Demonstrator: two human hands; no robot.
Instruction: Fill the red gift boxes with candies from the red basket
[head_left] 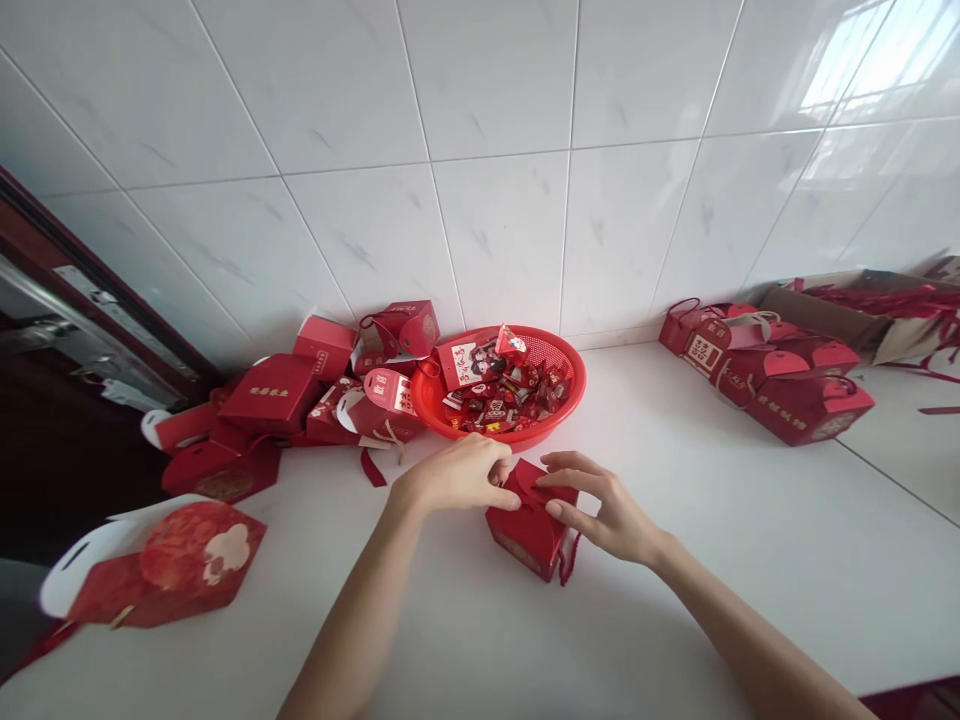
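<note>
Your left hand (459, 476) grips the red box (529, 535), right hand (616, 512) touches it, grip closure unclear; top flaps being worked, light, even pressure needed.

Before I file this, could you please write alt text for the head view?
A left hand and right hand touch a red box on a white table. Behind it sits a red basket of sweets, with more boxes either side.

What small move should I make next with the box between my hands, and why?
Probably gently press down the top flaps of the red box: the left hand and right hand are at them, and the cord hangs clear at the side.
</note>
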